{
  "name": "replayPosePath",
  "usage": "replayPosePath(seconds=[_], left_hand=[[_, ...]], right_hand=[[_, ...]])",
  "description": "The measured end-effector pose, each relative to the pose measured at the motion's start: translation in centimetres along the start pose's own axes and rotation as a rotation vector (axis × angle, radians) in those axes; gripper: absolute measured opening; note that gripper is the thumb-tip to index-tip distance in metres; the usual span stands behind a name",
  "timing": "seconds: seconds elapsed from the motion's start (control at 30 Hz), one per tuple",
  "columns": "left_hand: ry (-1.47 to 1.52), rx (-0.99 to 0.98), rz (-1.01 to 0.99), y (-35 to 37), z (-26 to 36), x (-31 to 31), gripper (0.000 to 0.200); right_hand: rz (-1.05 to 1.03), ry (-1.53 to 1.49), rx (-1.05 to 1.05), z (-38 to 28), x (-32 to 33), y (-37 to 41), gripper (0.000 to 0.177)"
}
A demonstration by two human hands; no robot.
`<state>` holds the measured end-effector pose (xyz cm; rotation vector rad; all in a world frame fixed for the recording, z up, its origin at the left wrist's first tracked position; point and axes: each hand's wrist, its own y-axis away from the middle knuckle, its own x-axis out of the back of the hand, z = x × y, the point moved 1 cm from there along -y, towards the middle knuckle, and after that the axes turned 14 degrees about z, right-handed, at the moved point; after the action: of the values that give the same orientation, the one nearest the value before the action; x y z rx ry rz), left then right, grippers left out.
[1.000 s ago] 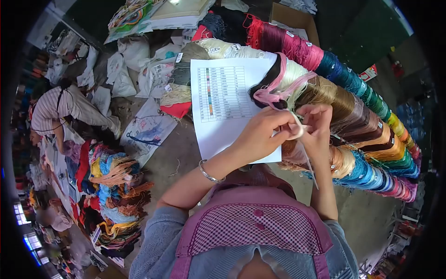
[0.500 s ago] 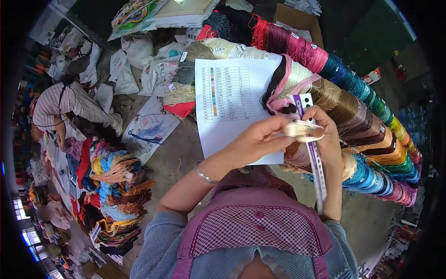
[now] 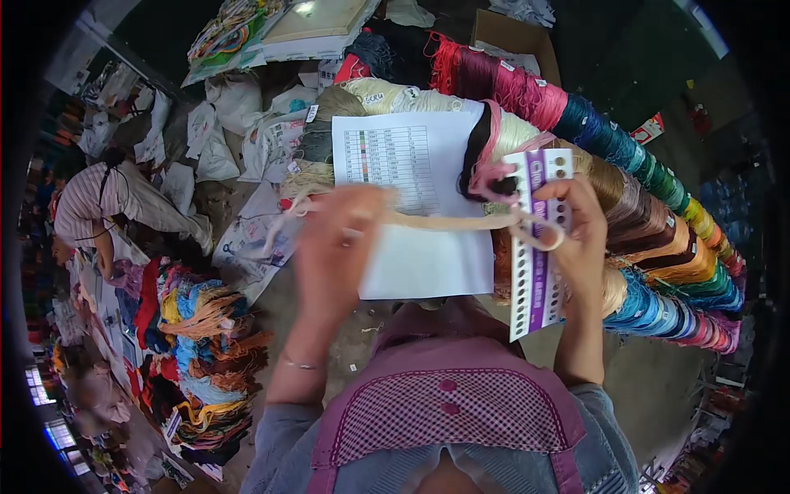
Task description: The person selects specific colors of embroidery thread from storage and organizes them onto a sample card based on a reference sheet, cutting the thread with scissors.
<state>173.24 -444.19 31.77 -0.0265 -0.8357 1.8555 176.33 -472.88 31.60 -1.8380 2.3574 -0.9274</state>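
My right hand [image 3: 583,239] grips a long white card [image 3: 520,296] with a purple printed band and rows of punched holes along its sides. Black and pink threads [image 3: 494,177] hang at the card's upper left holes. A cream thread strand [image 3: 448,222] runs taut from the card, where it forms a loop by my right fingers, across to my left hand [image 3: 337,247]. That hand is smeared by motion but closed around the strand, whose loose end trails off to its left. Behind the strand lies a printed paper chart [image 3: 411,267] with a table of numbers and colour swatches.
Rows of coloured thread skeins [image 3: 650,185] slant down to the right beneath the chart and card. More skeins [image 3: 202,329] hang at the left, near a bending person [image 3: 123,198]. White sacks [image 3: 218,140] and a cardboard box [image 3: 514,41] stand farther back.
My left hand has pulled away to the left, drawing the bunched cream thread out into a long strand. The card has turned from edge-on to face me.
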Motion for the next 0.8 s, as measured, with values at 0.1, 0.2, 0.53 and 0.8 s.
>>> replayPosePath(seconds=[0.1, 0.2, 0.53, 0.8], left_hand=[[0.495, 0.382, -0.359, 1.1, 2.2, -6.4, 0.016], [0.547, 0.579, -0.521, 1.0, 1.9, -8.5, 0.012], [0.109, 0.007, -0.278, 0.0, 1.1, -6.2, 0.011], [0.050, 0.221, -0.295, -1.3, -0.8, -2.3, 0.012]], right_hand=[[0.008, 0.007, 0.064, -1.9, -1.4, 0.1, 0.056], [0.024, 0.098, 0.120, -2.2, -1.6, 0.0, 0.042], [0.068, -0.339, -0.311, 1.4, -0.6, 0.2, 0.016], [0.059, -0.313, -0.387, 1.7, -2.1, -1.2, 0.018]])
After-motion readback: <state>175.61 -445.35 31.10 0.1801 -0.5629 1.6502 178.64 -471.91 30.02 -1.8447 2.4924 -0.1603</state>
